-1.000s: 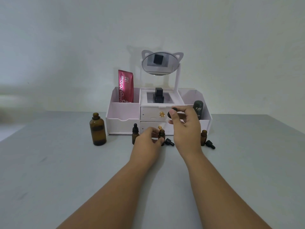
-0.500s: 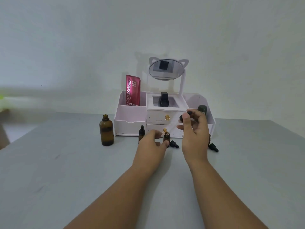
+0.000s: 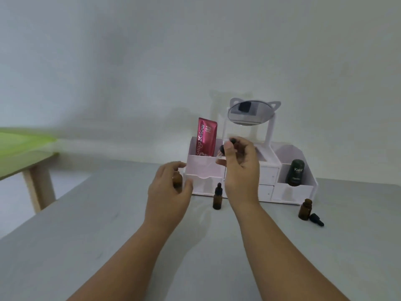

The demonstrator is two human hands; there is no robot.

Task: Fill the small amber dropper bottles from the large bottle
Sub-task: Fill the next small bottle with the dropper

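My right hand is raised in front of the organizer and pinches a black dropper cap, whose glass pipette points down and left. My left hand is spread around the large amber bottle, which shows only between thumb and fingers; the fingers are apart and I see no firm grip. A capped small amber bottle stands between my hands. At the right stands an uncapped small amber bottle with its black dropper cap lying beside it. Another small bottle is hidden behind my right wrist.
A white cosmetic organizer with drawers and a cat-ear mirror stands at the back of the grey table. It holds a red tube and a dark bottle. A green-topped wooden table stands at far left.
My left hand let go of the small bottle and moved left to the large amber bottle. My right hand rose and shifted left with the dropper cap. The view swung left.
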